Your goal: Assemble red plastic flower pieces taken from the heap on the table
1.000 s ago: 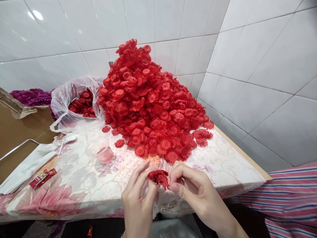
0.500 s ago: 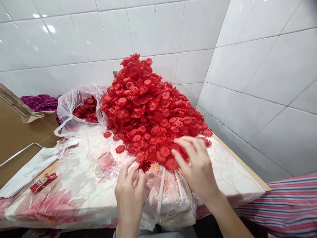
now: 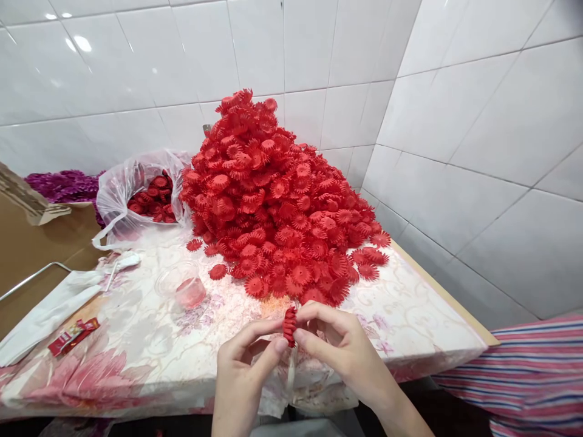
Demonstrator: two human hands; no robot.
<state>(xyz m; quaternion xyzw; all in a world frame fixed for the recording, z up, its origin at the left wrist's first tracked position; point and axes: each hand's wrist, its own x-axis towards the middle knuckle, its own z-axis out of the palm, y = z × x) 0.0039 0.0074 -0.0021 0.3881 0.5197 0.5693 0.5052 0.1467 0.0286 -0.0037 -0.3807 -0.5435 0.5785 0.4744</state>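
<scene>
Between my two hands is a red fringed flower piece, seen edge-on above the table's front part. My left hand pinches it from the left with thumb and forefinger. My right hand grips its other side with the fingertips; the remaining fingers curl behind. Just beyond my fingers rises a tall heap of similar red flower pieces, with a few loose ones at its lower edges. A pale strap hangs down below the held piece.
A clear plastic bag with darker red pieces stands left of the heap, purple pieces behind it. A clear cup with pink contents, a red wrapper and a cardboard box are at left. Striped cloth is at right.
My right hand has come away from the heap's front and my left hand has moved inward. Both now meet around one red flower piece, held nearer to me.
</scene>
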